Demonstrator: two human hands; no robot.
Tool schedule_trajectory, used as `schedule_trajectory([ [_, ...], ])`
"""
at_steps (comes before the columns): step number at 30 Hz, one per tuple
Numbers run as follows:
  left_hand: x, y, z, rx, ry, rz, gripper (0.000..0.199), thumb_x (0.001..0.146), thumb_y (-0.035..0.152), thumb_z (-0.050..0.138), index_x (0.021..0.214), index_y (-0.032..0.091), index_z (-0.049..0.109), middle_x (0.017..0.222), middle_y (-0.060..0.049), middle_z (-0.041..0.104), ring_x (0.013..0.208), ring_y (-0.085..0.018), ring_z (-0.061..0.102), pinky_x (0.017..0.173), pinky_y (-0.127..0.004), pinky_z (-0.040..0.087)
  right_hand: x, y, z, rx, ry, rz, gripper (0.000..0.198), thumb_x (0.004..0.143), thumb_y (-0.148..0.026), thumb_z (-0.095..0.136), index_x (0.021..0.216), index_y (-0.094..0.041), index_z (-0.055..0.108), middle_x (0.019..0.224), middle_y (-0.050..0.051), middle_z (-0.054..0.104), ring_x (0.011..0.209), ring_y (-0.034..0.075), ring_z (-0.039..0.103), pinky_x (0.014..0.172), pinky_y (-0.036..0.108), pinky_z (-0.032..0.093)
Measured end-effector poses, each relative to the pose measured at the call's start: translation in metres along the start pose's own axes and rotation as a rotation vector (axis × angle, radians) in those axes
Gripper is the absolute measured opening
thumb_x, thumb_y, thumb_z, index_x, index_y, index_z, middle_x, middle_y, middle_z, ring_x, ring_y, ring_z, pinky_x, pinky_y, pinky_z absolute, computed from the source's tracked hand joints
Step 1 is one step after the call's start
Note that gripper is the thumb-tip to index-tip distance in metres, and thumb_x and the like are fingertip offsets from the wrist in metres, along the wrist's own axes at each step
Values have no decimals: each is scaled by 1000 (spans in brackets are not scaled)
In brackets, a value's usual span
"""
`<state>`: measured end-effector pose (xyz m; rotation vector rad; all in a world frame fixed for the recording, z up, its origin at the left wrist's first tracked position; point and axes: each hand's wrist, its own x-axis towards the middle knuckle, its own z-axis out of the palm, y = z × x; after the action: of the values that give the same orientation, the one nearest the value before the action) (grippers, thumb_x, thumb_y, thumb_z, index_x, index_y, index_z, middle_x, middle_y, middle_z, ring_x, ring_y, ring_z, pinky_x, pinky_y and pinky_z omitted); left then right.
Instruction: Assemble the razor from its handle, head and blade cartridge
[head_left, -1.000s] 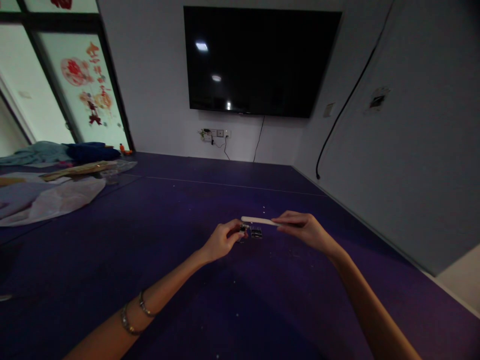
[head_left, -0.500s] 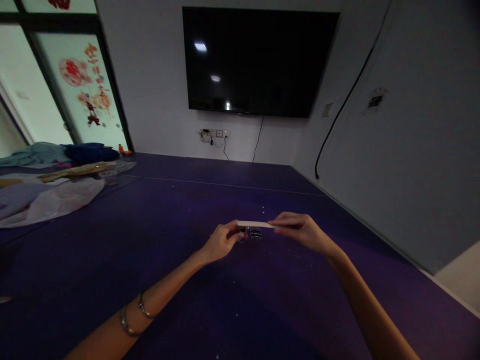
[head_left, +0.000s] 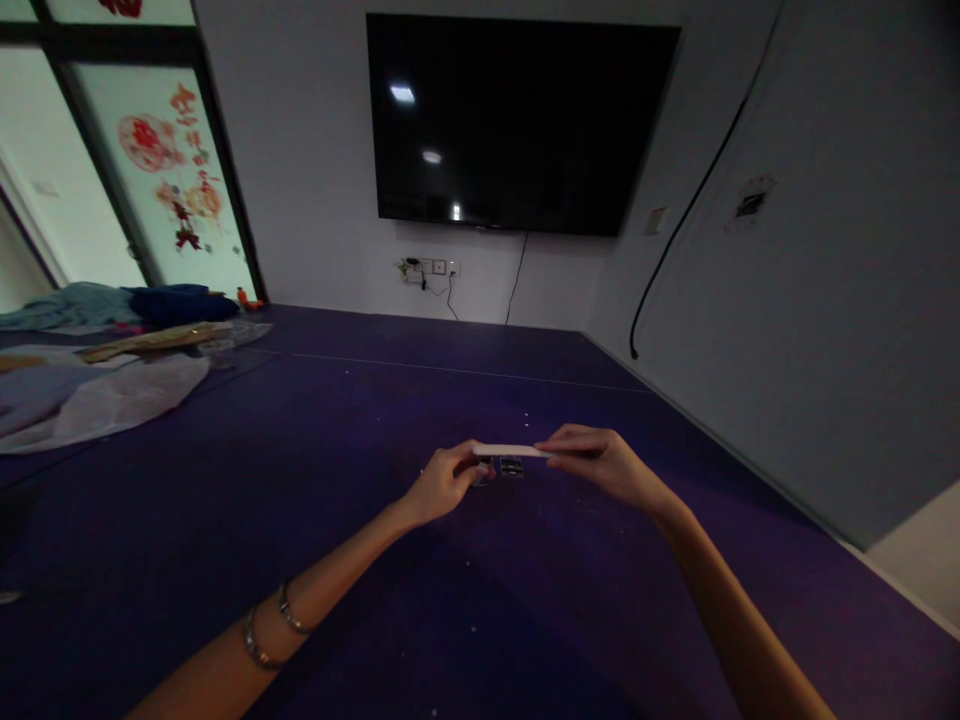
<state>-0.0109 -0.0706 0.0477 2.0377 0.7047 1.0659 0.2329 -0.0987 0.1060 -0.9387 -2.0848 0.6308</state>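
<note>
A thin white flat piece (head_left: pixel 508 450), seen almost edge-on, is held level between my two hands; its exact kind cannot be made out. My left hand (head_left: pixel 441 485) is closed on its left end, with the thumb underneath. At the right end my right hand (head_left: pixel 604 460) pinches it between thumb and fingers. Just below the piece shows a small dark object (head_left: pixel 512 467) with pale markings, partly hidden by it. Beside my left thumb is a small reddish and grey bit (head_left: pixel 487 468), too small to name.
The purple surface (head_left: pixel 330 430) spreads all around, with small white specks. Clear plastic sheeting (head_left: pixel 135 395), cardboard (head_left: pixel 157 342) and dark blue cloth (head_left: pixel 180 303) lie at the left. A black cable (head_left: pixel 679 225) hangs down the right wall; a television (head_left: pixel 517 125) is mounted ahead.
The white piece has tipped very slightly, covering a little more of the small dark object's top. Both hands keep their grip almost unmoved.
</note>
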Motion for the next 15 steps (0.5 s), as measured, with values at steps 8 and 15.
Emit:
schedule_trajectory([
  [8, 0, -6, 0, 23, 24, -4, 17, 82, 18, 49, 97, 16, 57, 85, -4, 65, 82, -16, 60, 79, -30, 45, -1, 5, -3, -34, 19, 7, 24, 77, -33, 60, 99, -25, 68, 90, 5, 64, 82, 17, 58, 69, 29, 45],
  [15, -1, -7, 1, 2, 24, -1, 16, 82, 20, 49, 95, 15, 57, 85, -4, 65, 82, -15, 60, 79, -29, 46, -1, 2, -2, -15, 7, 5, 25, 77, -33, 60, 99, -25, 68, 89, 5, 64, 81, 16, 58, 69, 29, 46],
])
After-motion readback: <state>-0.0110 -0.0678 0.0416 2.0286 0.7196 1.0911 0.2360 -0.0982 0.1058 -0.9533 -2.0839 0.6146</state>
